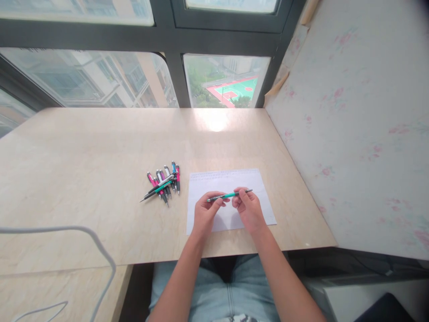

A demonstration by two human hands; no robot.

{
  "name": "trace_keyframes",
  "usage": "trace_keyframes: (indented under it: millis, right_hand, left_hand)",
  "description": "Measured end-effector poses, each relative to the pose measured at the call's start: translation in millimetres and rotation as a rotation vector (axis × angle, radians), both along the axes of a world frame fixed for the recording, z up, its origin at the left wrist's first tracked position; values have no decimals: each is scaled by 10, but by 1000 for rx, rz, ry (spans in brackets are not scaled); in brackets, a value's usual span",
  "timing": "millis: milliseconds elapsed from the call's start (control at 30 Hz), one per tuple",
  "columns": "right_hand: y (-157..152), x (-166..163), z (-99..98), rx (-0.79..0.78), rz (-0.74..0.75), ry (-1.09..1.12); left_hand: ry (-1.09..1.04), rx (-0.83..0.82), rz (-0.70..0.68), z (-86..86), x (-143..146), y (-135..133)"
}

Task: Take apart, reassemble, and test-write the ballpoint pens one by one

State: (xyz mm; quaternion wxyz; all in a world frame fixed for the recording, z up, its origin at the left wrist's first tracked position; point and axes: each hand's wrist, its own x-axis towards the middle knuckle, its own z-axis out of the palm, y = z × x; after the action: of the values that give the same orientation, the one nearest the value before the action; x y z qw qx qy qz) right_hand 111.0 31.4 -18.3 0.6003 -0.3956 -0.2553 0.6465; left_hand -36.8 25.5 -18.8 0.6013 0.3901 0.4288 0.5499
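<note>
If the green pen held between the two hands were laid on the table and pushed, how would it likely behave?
The green pen would probably roll, since it looks slim and rounded. It is likely stiff, as it looks straight between the left hand and the right hand. It may be light: only fingers appear to support it.

No legible text, brand or number found. Small lines of writing (217, 174) run along the far edge of the white sheet (223, 182), too small to read.
</note>
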Motion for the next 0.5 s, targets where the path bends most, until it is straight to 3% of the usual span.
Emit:
trace_keyframes:
  millis: [200, 333, 500]
  right_hand:
    - [2, -179, 61, 24, -30, -68]
    - [-24, -227, 107, 34, -36, -82]
    - [-51, -268, 98, -65, -110, -14]
  left_hand:
    - [-130, -30, 76, 16, 7, 1]
    - [-246, -59, 52, 15, 10, -2]
    - [-111, 26, 31, 4, 28, -37]
